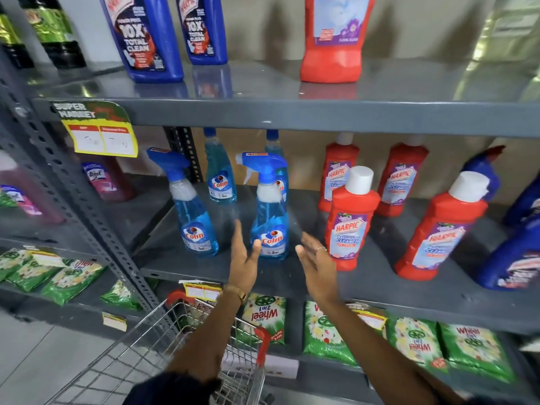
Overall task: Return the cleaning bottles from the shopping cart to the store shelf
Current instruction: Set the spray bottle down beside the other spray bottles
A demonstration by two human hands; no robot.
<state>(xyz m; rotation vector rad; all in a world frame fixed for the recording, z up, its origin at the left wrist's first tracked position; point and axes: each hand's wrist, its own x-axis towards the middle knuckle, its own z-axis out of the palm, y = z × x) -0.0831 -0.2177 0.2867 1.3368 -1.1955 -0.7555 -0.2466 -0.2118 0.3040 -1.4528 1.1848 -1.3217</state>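
Observation:
A blue Colin spray bottle [270, 209] stands upright near the front of the grey middle shelf [292, 276]. My left hand [244, 258] is open just left of its base, thumb touching the label. On the bottle's right, my right hand [317, 261] is open with spread fingers and holds nothing. A second Colin spray bottle [191, 206] stands to the left, and two more stand behind. Red Harpic bottles [349, 220] stand to the right. The wire shopping cart [163, 355] is below my arms; what it holds is hidden.
The upper shelf carries two blue Harpic bottles [146, 39] and a red one [334, 39]. Blue Harpic bottles [514, 249] lean at the far right. Green Wheel detergent packs [321, 331] fill the lower shelf. A perforated grey upright [73, 194] divides the shelving bays.

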